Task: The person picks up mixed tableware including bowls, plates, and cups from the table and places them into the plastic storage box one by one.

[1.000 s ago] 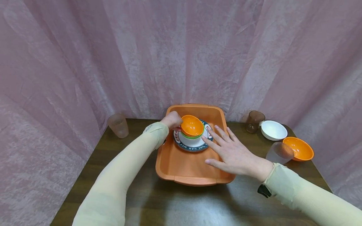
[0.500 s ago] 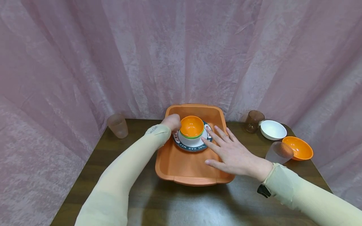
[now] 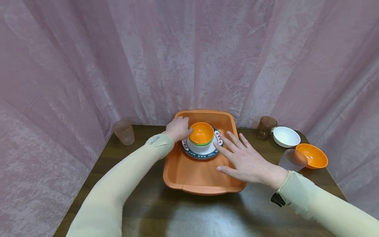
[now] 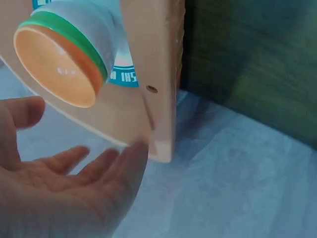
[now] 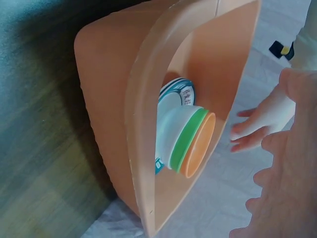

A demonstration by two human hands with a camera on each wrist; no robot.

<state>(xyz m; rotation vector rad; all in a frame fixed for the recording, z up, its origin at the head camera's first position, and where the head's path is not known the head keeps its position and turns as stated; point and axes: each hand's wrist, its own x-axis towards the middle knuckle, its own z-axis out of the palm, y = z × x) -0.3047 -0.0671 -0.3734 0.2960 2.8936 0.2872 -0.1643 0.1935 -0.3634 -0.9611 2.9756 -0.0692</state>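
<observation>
A small orange bowl (image 3: 201, 132) tops a stack in the basin, with a green rim (image 4: 63, 35) and a white bowl (image 3: 199, 148) below it. The stack stands on a white plate with a dark teal patterned border (image 3: 202, 156). My left hand (image 3: 178, 128) is just left of the stack, fingers loosely spread and holding nothing; a gap shows between it and the orange bowl in the left wrist view. Over the right side of the orange basin (image 3: 195, 179) my right hand (image 3: 245, 161) hovers, fingers straight and spread, holding nothing.
On the dark wooden table (image 3: 201, 217), a frosted cup (image 3: 124, 132) stands at the left. To the right are a brown cup (image 3: 266, 127), a white bowl (image 3: 286, 137), a larger orange bowl (image 3: 316, 156) and a clear cup (image 3: 291, 160). A pink curtain (image 3: 189, 59) hangs behind.
My left hand has let go of the orange bowl and drawn slightly left, its fingers opening. The orange bowl has gone from tilted to sitting level in the stack. My right hand has barely moved.
</observation>
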